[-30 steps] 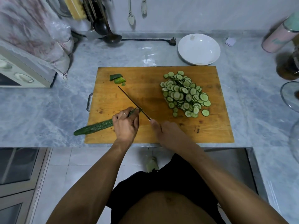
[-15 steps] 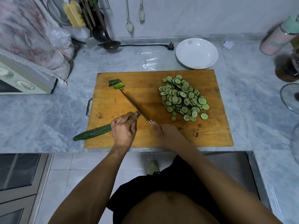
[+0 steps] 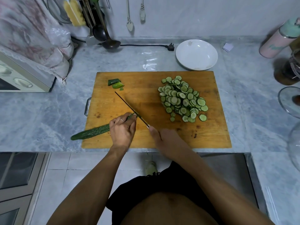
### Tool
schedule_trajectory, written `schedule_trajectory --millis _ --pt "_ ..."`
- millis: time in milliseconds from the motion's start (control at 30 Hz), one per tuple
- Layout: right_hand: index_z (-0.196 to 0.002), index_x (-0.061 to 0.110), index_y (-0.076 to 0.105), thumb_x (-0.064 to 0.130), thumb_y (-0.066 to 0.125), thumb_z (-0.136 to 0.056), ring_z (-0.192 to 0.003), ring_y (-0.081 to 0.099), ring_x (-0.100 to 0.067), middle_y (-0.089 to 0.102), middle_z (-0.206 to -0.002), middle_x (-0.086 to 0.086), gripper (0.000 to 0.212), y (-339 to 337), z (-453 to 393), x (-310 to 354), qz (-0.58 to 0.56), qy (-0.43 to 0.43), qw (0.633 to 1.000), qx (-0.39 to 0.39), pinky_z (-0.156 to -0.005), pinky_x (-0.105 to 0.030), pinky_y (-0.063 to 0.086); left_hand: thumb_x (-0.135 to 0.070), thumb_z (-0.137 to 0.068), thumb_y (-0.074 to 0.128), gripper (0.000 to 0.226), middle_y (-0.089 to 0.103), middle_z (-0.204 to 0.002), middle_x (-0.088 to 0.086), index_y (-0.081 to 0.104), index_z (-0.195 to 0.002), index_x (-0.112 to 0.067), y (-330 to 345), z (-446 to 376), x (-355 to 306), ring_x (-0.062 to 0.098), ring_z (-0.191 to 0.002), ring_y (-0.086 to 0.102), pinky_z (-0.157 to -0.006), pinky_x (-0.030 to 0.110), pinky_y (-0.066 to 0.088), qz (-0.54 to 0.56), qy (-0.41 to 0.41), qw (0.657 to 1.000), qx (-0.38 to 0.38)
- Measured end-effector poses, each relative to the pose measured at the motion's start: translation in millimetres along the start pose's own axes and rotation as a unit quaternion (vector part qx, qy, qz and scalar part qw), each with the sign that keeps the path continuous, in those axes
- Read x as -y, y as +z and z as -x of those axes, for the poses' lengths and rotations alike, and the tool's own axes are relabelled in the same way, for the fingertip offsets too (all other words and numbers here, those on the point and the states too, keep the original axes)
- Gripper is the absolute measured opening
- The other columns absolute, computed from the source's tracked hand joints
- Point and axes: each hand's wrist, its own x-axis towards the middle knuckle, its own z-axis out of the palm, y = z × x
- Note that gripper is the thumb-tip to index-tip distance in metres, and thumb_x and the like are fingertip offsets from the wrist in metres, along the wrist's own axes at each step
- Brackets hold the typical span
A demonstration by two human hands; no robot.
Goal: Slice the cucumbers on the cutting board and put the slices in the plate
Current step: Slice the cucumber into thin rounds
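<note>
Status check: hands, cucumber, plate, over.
Left hand pins cucumber; right hand holds knife at its tip. Slices piled on cutting board. Plate holds none. Path unobstructed.

A grey marble counter (image 3: 162, 59) carries the wooden cutting board (image 3: 146, 88), white plate (image 3: 196, 54) and black ladle (image 3: 110, 43).

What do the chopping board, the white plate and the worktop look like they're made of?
Cutting board: wood, matte, with visible grain and dark stains. Plate: probably glazed ceramic, glossy white, though it might be melamine. Counter: grey veined stone, likely polished marble, reflecting light.
</note>
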Motion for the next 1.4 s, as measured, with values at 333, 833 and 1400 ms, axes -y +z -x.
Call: schedule_trajectory --millis 333,833,1400 --pt "-0.066 0.015 0.047 0.052 0.020 -0.105 -0.077 0.053 -0.023 0.056 -0.079 -0.012 0.060 10 -11 3 -0.026 0.045 0.999 0.009 -0.072 -0.029 0.035 -0.026 -0.094 0.055 0.024 0.072 -0.116 -0.001 0.078 -0.102 -0.023 0 -1 0 0.022 -0.100 0.062 -0.081 0.035 0.032 -0.008 0.012 1.000 -0.002" --pt "-0.068 0.012 0.051 0.048 0.023 -0.107 -0.082 0.057 -0.030 0.057 -0.078 -0.012 0.060 11 -16 0 -0.022 0.036 0.999 -0.004 -0.072 -0.030 0.036 -0.017 -0.088 0.065 0.018 0.074 -0.111 0.002 0.079 -0.100 -0.021 -1 0 -1 0.023 -0.099 0.066 -0.083 0.036 0.037 0.020 0.007 1.000 -0.015" --pt "-0.060 0.016 0.046 0.052 0.025 -0.105 -0.058 0.048 -0.014 0.049 -0.061 -0.002 0.061 15 -1 7 -0.041 0.038 0.998 -0.001 -0.064 -0.029 0.034 -0.022 -0.088 0.056 0.024 0.074 -0.113 0.003 0.079 -0.096 -0.017 -2 0 -3 0.025 -0.100 0.066 -0.084 0.034 0.035 0.031 -0.001 0.999 -0.009"
